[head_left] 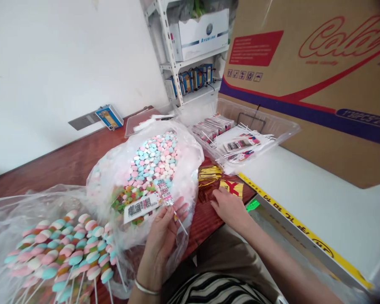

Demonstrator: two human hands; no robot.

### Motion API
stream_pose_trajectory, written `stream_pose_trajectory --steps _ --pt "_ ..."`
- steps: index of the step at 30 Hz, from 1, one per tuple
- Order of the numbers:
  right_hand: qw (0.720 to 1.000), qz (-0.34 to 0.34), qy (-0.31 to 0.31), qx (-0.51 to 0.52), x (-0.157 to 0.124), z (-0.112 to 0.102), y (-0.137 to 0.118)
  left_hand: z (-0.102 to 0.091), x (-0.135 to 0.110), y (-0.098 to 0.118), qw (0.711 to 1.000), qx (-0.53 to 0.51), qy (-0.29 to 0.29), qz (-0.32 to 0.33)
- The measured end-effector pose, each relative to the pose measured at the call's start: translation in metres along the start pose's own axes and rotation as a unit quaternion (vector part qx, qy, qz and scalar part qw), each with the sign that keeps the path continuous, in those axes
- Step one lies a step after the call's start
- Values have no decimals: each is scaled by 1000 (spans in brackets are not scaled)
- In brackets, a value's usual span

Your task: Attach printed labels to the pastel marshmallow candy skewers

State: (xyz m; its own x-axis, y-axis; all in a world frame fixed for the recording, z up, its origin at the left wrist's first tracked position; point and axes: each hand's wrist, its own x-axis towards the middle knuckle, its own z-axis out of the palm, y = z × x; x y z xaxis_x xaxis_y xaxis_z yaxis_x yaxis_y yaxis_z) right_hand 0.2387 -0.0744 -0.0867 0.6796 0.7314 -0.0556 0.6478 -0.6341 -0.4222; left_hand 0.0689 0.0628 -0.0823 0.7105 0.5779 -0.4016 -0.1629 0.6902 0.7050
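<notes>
My left hand (165,226) is closed around a white stick with a printed plastic wrapper (164,192) gathered at its top, like a wrapped lollipop. Beside it, a flat white printed wrapper (141,208) lies over the open candy bag (190,169). That bag holds pink, blue and white candies (155,154) and colourful gummies (136,192). Near the table edge my right hand (229,209) has its fingers bent and pressed together; what they pinch is hidden. Gold twist ties (209,175) and a yellow label with a red mark (232,188) lie by its fingertips.
At the left, a plastic bag holds several candy skewers (66,249) on white sticks. A clear bin (281,122) with printed wrappers and sticks stands behind the ties. A large cardboard box (304,84) rises at the right, a shelf rack (174,55) behind.
</notes>
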Motion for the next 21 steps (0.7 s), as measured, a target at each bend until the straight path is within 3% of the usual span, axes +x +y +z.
stream_pose_trajectory --steps 5,11,15,21 --pt "998 23 -4 -64 -2 12 -11 2 -3 -3 999 4 30 -21" --pt "997 25 4 -68 11 19 -13 2 -7 -3 999 4 35 -25" --pt "999 31 29 -28 11 19 -8 1 -9 0 999 7 41 -17" --pt "992 5 68 103 -4 7 14 -3 -7 5 993 65 54 79"
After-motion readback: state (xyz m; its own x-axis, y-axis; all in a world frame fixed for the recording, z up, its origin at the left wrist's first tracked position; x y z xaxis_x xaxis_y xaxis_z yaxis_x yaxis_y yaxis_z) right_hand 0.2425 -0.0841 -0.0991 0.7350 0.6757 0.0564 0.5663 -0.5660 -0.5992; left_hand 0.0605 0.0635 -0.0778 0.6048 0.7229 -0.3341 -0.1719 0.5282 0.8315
